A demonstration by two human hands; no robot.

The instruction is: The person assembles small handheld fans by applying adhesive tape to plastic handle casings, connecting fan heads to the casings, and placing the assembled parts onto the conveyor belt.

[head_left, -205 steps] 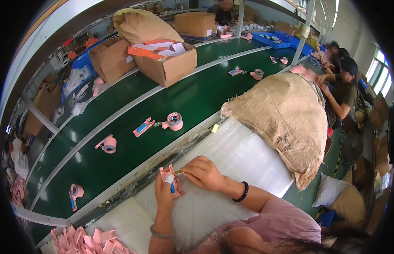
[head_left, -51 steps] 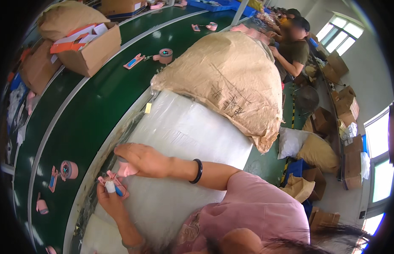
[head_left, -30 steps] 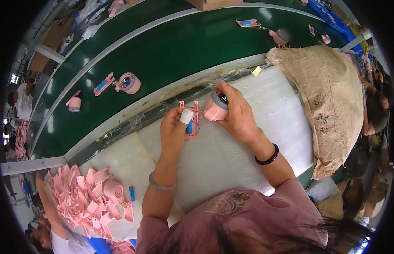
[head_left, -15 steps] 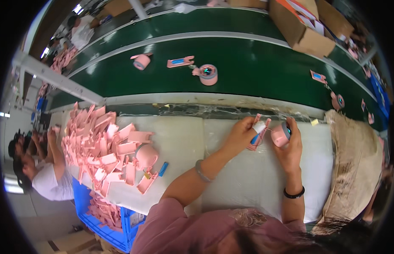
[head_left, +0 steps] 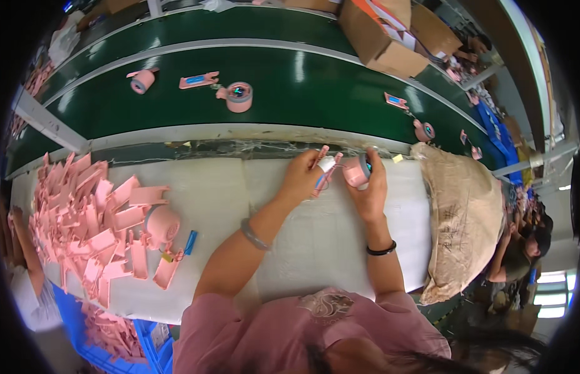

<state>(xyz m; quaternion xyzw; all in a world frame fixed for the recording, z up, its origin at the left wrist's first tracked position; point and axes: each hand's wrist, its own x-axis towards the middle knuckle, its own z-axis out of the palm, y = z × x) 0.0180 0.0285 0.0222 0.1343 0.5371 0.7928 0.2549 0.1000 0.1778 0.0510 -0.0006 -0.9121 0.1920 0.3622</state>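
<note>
Above the white-covered table, my left hand (head_left: 300,179) is closed on a narrow pink handle shell (head_left: 335,163) with a blue cylinder partly showing in it. A small white piece (head_left: 326,164) sits at its fingertips; I cannot tell what it is. My right hand (head_left: 372,190) is closed round a pink round housing (head_left: 354,172) with a grey ring and a dark face. A thin wire appears to run between shell and housing. On the table to the left lies another pink round housing (head_left: 162,224), with a blue cylinder (head_left: 190,242) and a pink shell (head_left: 167,272) beside it.
Pink shells (head_left: 84,218) lie heaped at the left, above a blue crate (head_left: 71,324) of pink parts. Several pink assemblies rest on the green conveyor (head_left: 290,93) beyond. A cardboard box (head_left: 389,53) stands at the back; brown sacking (head_left: 461,224) covers the table's right end.
The whole scene has shifted left in the picture as the view turned right. Both hands keep their holds, and the shell and housing remain close together.
</note>
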